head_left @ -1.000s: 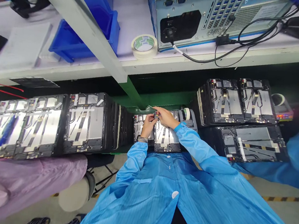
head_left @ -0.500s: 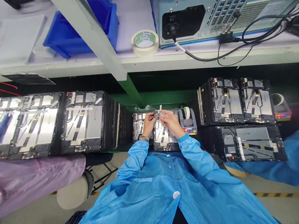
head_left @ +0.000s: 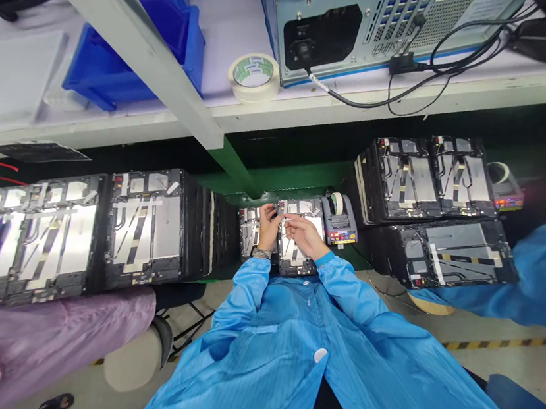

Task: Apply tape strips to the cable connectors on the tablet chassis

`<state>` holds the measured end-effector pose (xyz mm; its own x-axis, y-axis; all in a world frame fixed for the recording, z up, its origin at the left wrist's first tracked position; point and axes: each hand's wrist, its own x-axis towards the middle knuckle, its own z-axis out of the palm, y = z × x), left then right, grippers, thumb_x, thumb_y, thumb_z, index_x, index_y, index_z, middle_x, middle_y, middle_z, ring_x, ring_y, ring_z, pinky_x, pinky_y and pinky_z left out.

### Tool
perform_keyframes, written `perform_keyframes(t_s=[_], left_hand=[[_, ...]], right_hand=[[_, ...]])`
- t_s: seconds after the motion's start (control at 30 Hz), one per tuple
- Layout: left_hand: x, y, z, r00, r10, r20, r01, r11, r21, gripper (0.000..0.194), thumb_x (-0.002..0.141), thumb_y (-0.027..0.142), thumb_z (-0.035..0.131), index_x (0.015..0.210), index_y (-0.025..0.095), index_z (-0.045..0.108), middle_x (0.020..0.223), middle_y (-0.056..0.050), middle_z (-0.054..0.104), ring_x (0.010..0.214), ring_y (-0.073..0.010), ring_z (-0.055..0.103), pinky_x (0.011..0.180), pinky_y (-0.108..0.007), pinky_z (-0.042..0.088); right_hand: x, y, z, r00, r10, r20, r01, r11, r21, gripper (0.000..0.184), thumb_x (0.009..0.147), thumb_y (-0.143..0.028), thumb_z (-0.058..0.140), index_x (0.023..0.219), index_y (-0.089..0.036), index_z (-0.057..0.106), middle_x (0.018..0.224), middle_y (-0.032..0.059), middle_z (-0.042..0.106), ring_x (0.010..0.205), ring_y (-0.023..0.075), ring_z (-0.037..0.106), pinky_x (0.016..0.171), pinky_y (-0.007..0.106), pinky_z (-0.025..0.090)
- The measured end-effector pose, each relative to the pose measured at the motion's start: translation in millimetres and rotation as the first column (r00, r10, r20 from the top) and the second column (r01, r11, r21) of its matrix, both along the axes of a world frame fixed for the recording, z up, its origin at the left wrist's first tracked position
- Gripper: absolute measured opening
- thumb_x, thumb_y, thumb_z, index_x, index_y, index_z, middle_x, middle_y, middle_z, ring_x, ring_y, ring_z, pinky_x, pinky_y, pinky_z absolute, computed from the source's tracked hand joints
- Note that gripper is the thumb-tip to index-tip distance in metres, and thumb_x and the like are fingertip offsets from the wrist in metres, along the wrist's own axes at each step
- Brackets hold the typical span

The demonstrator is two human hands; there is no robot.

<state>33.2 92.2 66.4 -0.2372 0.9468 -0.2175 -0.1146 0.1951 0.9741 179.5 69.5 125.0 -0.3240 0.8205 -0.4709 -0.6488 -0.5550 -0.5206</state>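
Right under the fingers, a black-framed tablet back panel with silver sheets and tape strips (head_left: 297, 250) lay flat. Left hand (head_left: 269, 226) curled, fingertips (head_left: 268, 210) pinching a small dark part (head_left: 281, 211) at the panel's top edge; too small to identify. Right hand (head_left: 303, 235) half open, index finger reaching to that part; contact unclear. Grey tape dispenser with a cream roll (head_left: 337, 214) sat just past the right fingers. More black-framed panels (head_left: 150, 229) lay left of the hands.
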Motion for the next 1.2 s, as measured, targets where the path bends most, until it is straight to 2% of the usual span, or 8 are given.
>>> perform_keyframes(t_s=[0.23,0.47,0.67,0.83,0.9,1.0,1.1,1.2], left_hand=[[-1,-2,10.4,0.993,-0.044,-0.111,0.048,0.998,0.035,0.056,0.084,0.023,0.075,0.135,0.031,0.052,0.152,-0.008,0.05,0.136,-0.0259,0.056,0.111,-0.042,0.048],[-7,1,23.1,0.898,-0.16,-0.41,0.224,0.968,0.113,0.02,0.093,0.022,0.066,0.112,0.025,0.071,0.151,-0.011,0.046,0.152,-0.0297,0.04,0.124,-0.045,0.038],[-11,4,17.6,0.856,-0.168,-0.49,0.27,0.952,0.146,0.017,0.094,0.022,0.066,0.108,0.026,0.076,0.152,-0.011,0.044,0.147,-0.031,0.044,0.129,-0.049,0.029],[-12,4,16.8,0.841,-0.158,-0.518,0.273,0.95,0.153,0.021,0.094,0.019,0.064,0.109,0.026,0.078,0.15,-0.011,0.047,0.147,-0.0302,0.043,0.129,-0.049,0.029],[-12,4,17.3,0.842,-0.157,-0.516,0.27,0.951,0.15,0.019,0.094,0.02,0.066,0.108,0.026,0.078,0.148,-0.011,0.047,0.147,-0.0303,0.044,0.129,-0.05,0.03],[-11,5,16.9,0.855,-0.157,-0.494,0.26,0.955,0.146,0.017,0.094,0.022,0.068,0.107,0.027,0.078,0.147,-0.01,0.049,0.147,-0.0303,0.045,0.129,-0.049,0.03],[-12,6,16.5,0.864,-0.155,-0.479,0.252,0.957,0.145,0.016,0.094,0.024,0.068,0.106,0.026,0.078,0.146,-0.011,0.049,0.147,-0.0301,0.045,0.129,-0.049,0.03],[-16,7,17.6,0.865,-0.179,-0.47,0.27,0.954,0.133,0.015,0.093,0.026,0.07,0.105,0.026,0.079,0.145,-0.011,0.05,0.147,-0.0304,0.045,0.129,-0.049,0.029]], right_hand=[[1,5,1.0,1.0,0.002,0.019,-0.001,0.999,-0.036,0.031,0.082,-0.029,0.079,0.109,-0.015,0.074,0.082,0.0038,0.073,0.065,0.0133,0.059,0.059,0.026,0.043],[0,6,9.3,0.999,0.005,0.048,-0.002,0.997,-0.074,0.025,0.083,-0.032,0.077,0.103,-0.016,0.074,0.08,0.0031,0.071,0.063,0.0132,0.057,0.059,0.027,0.042],[0,10,13.5,0.999,0.0,0.037,0.006,0.987,-0.159,0.019,0.086,-0.028,0.065,0.098,-0.016,0.073,0.078,0.0045,0.071,0.063,0.0145,0.056,0.061,0.027,0.045],[4,9,16.6,0.955,0.176,0.239,-0.143,0.978,-0.15,0.029,0.093,-0.034,0.053,0.102,-0.014,0.073,0.076,0.0069,0.069,0.058,0.0166,0.053,0.058,0.03,0.044],[7,6,18.9,0.802,0.173,0.572,-0.223,0.975,0.018,0.033,0.095,-0.031,0.052,0.114,-0.015,0.074,0.078,0.0066,0.069,0.059,0.0183,0.053,0.059,0.031,0.044],[12,6,23.7,0.339,-0.073,0.938,-0.52,0.816,0.252,0.044,0.098,-0.023,0.05,0.138,-0.02,0.07,0.099,0.0112,0.073,0.082,0.0242,0.065,0.077,0.035,0.049],[17,12,28.1,-0.031,-0.202,0.979,-0.794,0.6,0.099,0.052,0.1,-0.016,0.048,0.149,-0.022,0.064,0.115,0.0176,0.071,0.097,0.0298,0.068,0.086,0.038,0.048],[17,21,30.6,-0.182,-0.238,0.954,-0.874,0.483,-0.046,0.058,0.096,-0.011,0.052,0.153,-0.019,0.059,0.117,0.0215,0.07,0.1,0.0327,0.068,0.084,0.039,0.048]])
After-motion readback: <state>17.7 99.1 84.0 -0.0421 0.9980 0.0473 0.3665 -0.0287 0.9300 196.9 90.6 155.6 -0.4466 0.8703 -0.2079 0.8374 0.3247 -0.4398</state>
